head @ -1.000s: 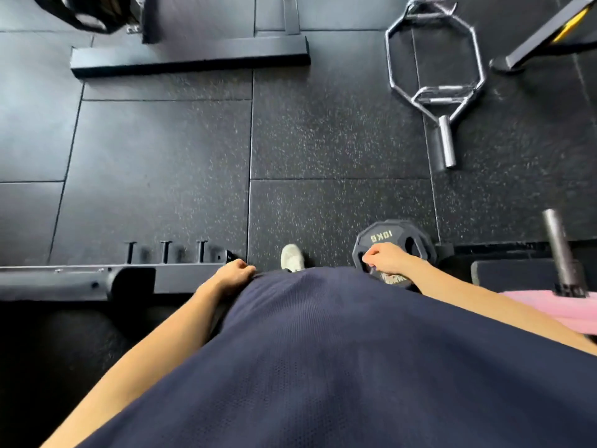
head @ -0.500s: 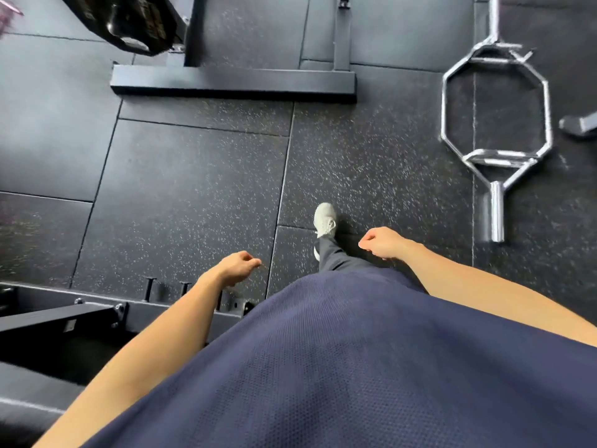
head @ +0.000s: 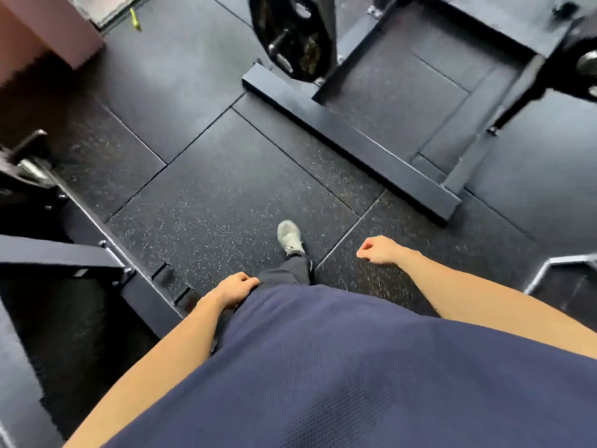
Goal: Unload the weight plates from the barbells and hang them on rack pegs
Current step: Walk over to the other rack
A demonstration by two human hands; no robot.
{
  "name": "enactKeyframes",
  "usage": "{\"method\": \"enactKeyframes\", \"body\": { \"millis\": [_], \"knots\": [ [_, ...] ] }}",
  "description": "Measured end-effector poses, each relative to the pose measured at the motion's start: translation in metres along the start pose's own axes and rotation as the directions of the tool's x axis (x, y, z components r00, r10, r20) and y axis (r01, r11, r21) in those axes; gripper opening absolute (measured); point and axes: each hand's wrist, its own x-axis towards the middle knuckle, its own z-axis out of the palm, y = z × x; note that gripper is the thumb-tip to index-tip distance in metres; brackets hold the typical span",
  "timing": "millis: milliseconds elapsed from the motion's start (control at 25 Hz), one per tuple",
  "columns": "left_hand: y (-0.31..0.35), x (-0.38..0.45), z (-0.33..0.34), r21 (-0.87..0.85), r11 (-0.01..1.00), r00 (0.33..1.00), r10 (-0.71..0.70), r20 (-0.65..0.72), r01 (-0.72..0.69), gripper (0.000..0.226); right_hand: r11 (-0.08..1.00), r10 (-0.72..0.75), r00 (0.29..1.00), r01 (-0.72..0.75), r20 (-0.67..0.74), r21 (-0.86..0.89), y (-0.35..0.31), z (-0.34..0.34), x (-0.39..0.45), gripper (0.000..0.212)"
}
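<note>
Two hands, left [head: 237, 287] and right [head: 378, 250], loosely curled, holding nothing, near; far ahead on a rack [head: 349, 147] peg, a black plate [head: 292, 33], probably heavy, rigid, best gripped through its rim cut-outs.

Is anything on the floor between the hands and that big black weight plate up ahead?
Nothing visible. Only bare rubber floor lies between the empty hands, left hand and right hand, and the weight plate. The rack's base beam sits off to the right.
</note>
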Motion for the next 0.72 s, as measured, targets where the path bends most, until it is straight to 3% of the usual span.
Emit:
{"method": "enactKeyframes", "body": {
  "millis": [160,440,560,720],
  "knots": [
    [0.023,0.064,-0.075,-0.058,0.998,0.997,0.018,0.08,-0.014,0.041,0.992,-0.057,0.998,0.056,-0.009,-0.113,-0.077,-0.078,0.081,0.03],
    [0.065,0.132,-0.246,-0.347,0.937,0.995,-0.059,-0.078,0.028,0.039,0.966,-0.155,0.988,0.148,-0.018,-0.214,-0.218,-0.197,0.162,0.025],
    [0.074,0.157,-0.297,-0.479,0.875,0.994,-0.099,-0.043,0.066,0.04,0.952,-0.166,0.986,0.164,0.018,-0.259,-0.27,-0.236,0.2,0.023],
    [0.079,0.189,-0.347,-0.485,0.862,0.987,-0.158,0.012,0.144,0.039,0.915,-0.195,0.977,0.214,0.088,-0.342,-0.337,-0.283,0.254,0.028]
  ]
}}
